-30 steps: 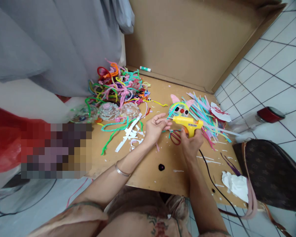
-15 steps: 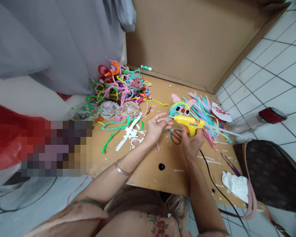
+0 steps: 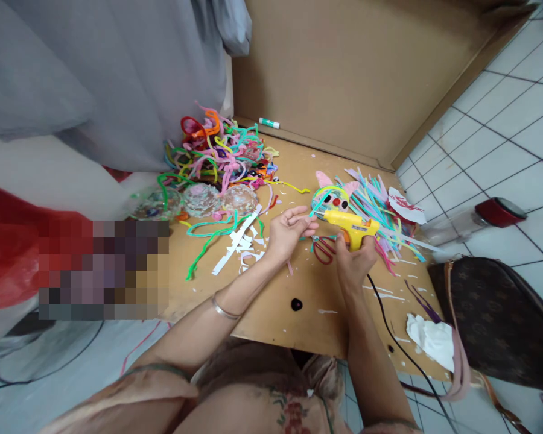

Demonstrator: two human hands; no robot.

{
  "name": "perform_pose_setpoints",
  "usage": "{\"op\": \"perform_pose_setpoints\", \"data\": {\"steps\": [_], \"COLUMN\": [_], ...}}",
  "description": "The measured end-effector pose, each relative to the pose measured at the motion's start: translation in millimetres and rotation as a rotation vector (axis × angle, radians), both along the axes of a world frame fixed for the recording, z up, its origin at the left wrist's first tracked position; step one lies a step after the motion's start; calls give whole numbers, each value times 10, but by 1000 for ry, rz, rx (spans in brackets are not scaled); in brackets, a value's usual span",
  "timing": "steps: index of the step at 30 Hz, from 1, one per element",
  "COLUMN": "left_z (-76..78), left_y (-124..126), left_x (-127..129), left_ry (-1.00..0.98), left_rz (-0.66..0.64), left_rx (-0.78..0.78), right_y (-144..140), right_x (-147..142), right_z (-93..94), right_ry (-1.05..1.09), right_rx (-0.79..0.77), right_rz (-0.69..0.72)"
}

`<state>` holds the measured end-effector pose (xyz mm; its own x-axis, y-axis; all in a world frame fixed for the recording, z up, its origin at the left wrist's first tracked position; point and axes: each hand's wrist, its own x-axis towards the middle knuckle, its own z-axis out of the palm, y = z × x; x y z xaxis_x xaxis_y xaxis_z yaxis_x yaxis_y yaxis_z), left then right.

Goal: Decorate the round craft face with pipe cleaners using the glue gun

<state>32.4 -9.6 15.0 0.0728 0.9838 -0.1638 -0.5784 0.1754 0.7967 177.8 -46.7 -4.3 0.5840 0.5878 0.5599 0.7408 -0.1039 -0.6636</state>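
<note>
My right hand (image 3: 355,259) is wrapped round the grip of a yellow hot glue gun (image 3: 350,224), its nozzle pointing left. My left hand (image 3: 294,228) pinches the end of a turquoise pipe cleaner (image 3: 316,208), close to the nozzle tip. Just beyond the gun lies a small animal face (image 3: 336,202) with pink ears, dark eyes, a red nose and a yellow pipe cleaner over its top. Whether the turquoise strand is joined to the face I cannot tell. Red-handled scissors (image 3: 323,251) lie beneath the hands, partly hidden.
Tangled pipe cleaners (image 3: 221,150) and clear round pieces (image 3: 200,200) fill the back left. White paper scraps (image 3: 242,241) lie left of my forearm. More pipe cleaners (image 3: 371,199), a bottle (image 3: 475,218), crumpled tissue (image 3: 429,340) and a brown bag (image 3: 502,319) are at right. A black cord (image 3: 382,316) trails down.
The glue gun in my right hand has shifted slightly to the right, its nozzle drawing a little away from my left fingertips. My left hand stays nearly still.
</note>
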Motion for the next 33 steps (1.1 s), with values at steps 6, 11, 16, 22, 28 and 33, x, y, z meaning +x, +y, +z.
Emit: {"op": "perform_pose_setpoints", "data": {"steps": [6,11,16,22,28,33], "left_z": [-31,-34,-57,-135,-38,80], "left_y": [6,8,25,95,100,73], "left_x": [-9,-12,-16,-37,-52,-48], "left_ry": [39,66,88,18,-164,-280], "left_rz": [8,3,20,-22,-73,-55], "left_rx": [-2,-9,45,-22,-185,-282], "right_y": [-3,-5,4,-8,-16,-34], "right_x": [19,-3,21,2,-18,-62], "right_z": [-21,-21,-1,14,43,101], "right_ry": [-16,0,73,105,165,213], "right_rx": [24,-7,22,37,45,49], "right_rz": [-2,25,-11,-11,26,51]}}
